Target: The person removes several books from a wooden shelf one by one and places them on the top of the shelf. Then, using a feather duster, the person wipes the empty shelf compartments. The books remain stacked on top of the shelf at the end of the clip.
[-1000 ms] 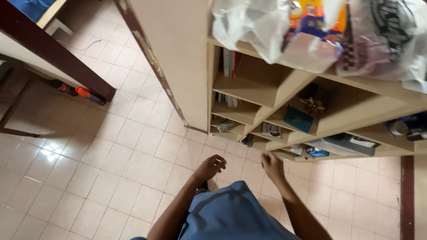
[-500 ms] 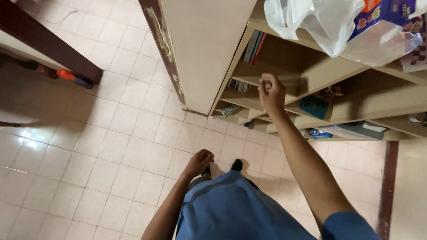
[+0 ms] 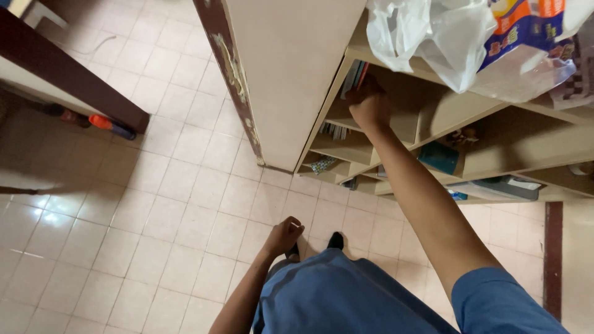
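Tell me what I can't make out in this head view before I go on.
- Right hand: its fingers curl into the top shelf compartment by the upright books; whether they grip one is hidden by the hand's back.
- Plastic bags on the shelf top: cut off by the upper edge.
- Small items in the lowest compartment: too small to identify.
- Left hand: loosely curled at the side; its palm faces away.

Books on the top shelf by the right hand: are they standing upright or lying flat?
Upright. The books stand on edge at the compartment's left end, against the shelf unit side panel, with the right hand at them.
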